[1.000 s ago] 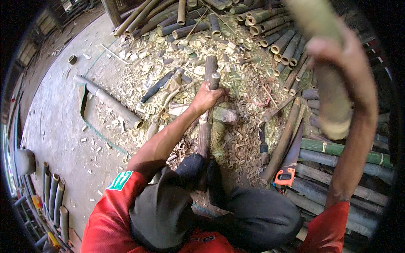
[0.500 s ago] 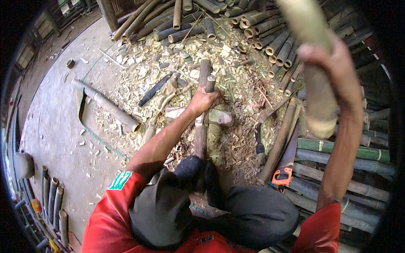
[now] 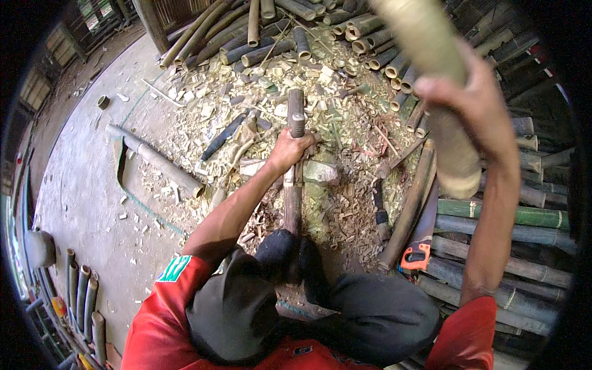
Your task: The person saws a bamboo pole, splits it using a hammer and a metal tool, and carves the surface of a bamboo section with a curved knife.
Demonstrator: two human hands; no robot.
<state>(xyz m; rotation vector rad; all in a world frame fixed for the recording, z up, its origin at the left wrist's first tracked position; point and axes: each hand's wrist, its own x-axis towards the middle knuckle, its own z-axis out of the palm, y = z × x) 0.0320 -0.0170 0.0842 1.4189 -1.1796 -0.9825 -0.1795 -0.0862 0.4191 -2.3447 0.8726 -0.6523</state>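
Note:
My left hand is closed around a short upright tool with a ribbed, round-topped handle; its lower end is hidden by my fingers. It stands against a brown bamboo pole that runs away from me between my feet, across a pale wooden block. Up at the right, my right hand grips a thick wooden club round its middle. The club is tilted and slightly blurred, raised well above the ribbed tool and apart from it.
Pale wood chips cover the ground. A cut bamboo tube and a dark-handled tool lie at the left. A saw with an orange handle rests beside a bamboo pole at the right. Stacked bamboo fills the right side.
My right hand has moved left with the club, which stays raised. My left hand keeps its hold on the ribbed tool at the bamboo pole.

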